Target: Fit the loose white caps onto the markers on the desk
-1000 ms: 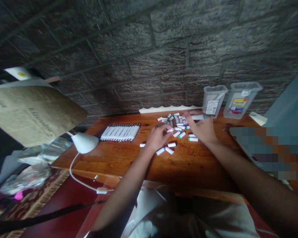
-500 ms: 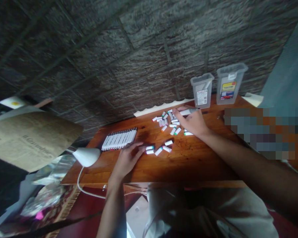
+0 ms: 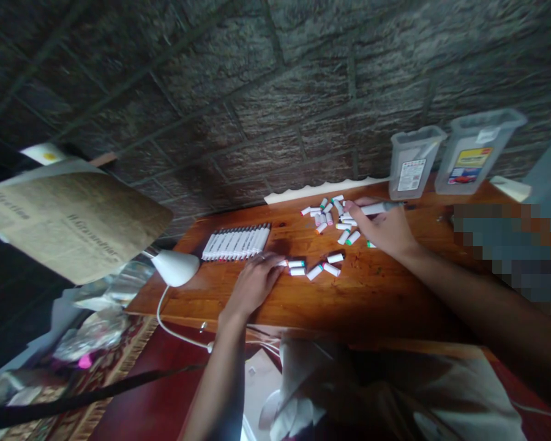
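Observation:
My left hand [image 3: 258, 278] rests low over the wooden table, its fingertips closed on a small white marker cap [image 3: 282, 263] with an orange end. Right beside those fingertips lie two white caps [image 3: 297, 271], one with a teal end. Farther right is a loose group of three more caps [image 3: 331, 269]. My right hand [image 3: 388, 229] grips a white marker [image 3: 371, 209] with a grey end, held nearly level. Its fingertips reach the edge of a scattered pile of caps [image 3: 321, 217] with coloured ends. A row of white markers [image 3: 236, 242] lies left of my left hand.
Two clear plastic containers [image 3: 411, 165] stand against the stone wall. A white wavy-edged strip [image 3: 321, 191] lies along the back edge of the table [image 3: 367, 294]. At the left are a white lamp head [image 3: 177, 267] with its cable and a brown paper bag [image 3: 82, 220].
The camera view has swung, so the table appears farther right. An orange-ended cap now shows at my left fingertips. My right hand still holds the marker by the pile.

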Demonstrator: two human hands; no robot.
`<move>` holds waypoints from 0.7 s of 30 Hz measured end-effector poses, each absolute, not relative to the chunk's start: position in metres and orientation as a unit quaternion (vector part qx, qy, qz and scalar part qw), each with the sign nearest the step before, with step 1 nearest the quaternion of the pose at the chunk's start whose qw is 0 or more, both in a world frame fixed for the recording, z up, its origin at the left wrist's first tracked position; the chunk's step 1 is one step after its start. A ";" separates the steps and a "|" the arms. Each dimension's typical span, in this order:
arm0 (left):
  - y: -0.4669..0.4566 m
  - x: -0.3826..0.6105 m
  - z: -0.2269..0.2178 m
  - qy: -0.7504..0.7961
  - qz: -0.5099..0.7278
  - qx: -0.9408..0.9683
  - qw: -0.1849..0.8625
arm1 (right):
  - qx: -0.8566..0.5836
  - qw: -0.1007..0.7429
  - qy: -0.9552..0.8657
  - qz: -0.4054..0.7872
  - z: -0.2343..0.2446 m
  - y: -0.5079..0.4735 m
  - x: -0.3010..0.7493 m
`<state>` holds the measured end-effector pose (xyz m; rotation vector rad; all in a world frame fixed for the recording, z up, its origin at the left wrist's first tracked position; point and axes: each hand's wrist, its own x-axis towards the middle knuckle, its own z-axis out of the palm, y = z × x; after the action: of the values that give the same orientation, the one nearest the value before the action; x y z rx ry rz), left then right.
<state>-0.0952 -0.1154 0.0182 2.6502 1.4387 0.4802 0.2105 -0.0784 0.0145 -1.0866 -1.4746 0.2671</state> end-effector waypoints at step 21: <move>-0.226 -0.046 0.027 0.446 0.442 0.673 0.390 | -0.432 0.587 -0.623 0.284 0.055 -0.171 0.193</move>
<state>-0.0458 -0.2258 0.0265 1.7114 1.1334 1.1236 0.1931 -0.1712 0.0550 -1.0076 -1.4520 0.6621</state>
